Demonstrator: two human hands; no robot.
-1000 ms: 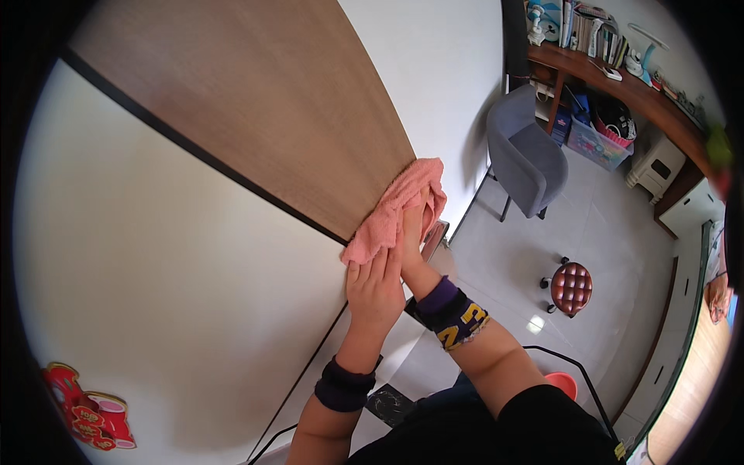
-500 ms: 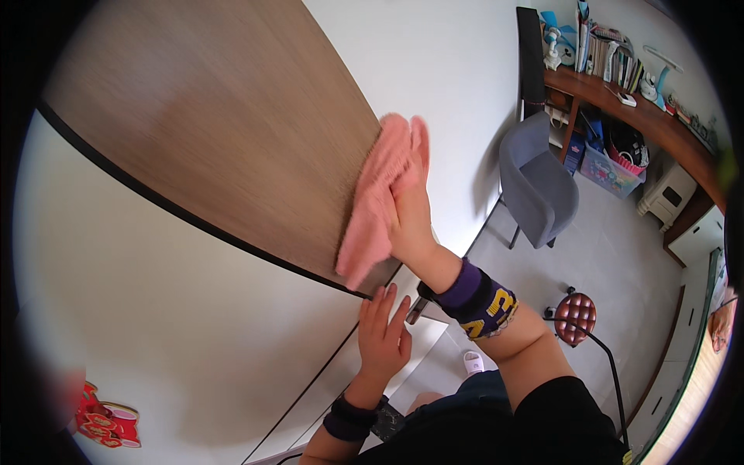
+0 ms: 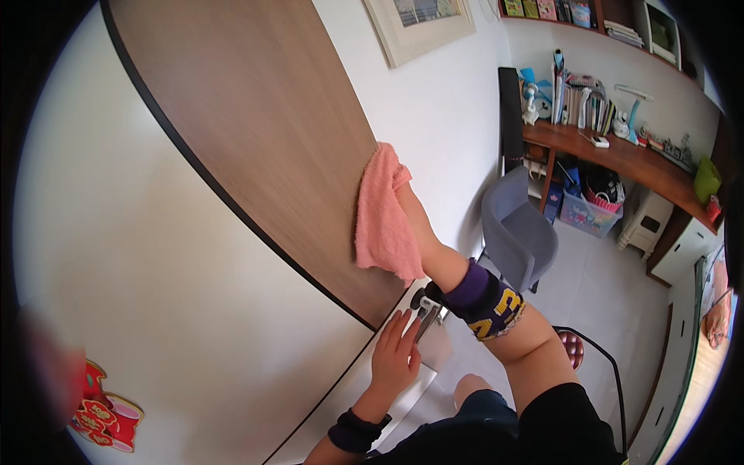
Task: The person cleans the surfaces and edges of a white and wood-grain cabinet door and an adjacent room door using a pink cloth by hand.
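Observation:
A pink fluffy cloth lies against the brown wood-grain panel, close to its right edge. My right hand presses it there. The cloth drapes over and hides most of the fingers, which seem to be closed on it. Below, my left hand holds nothing; its fingers are stretched out by the edge of the white door, beside the metal door handle. A black strip divides the wood-grain panel from the white part.
To the right stand a grey chair and a red-brown round stool, partly behind my arm. Farther back is a wooden desk with books and a lamp. A framed picture hangs on the wall; a red decoration sits lower left.
The view has tilted, showing the framed picture and shelves. The cloth has shifted along the panel's right edge and covers more of my right hand. My left hand is nearer the handle.

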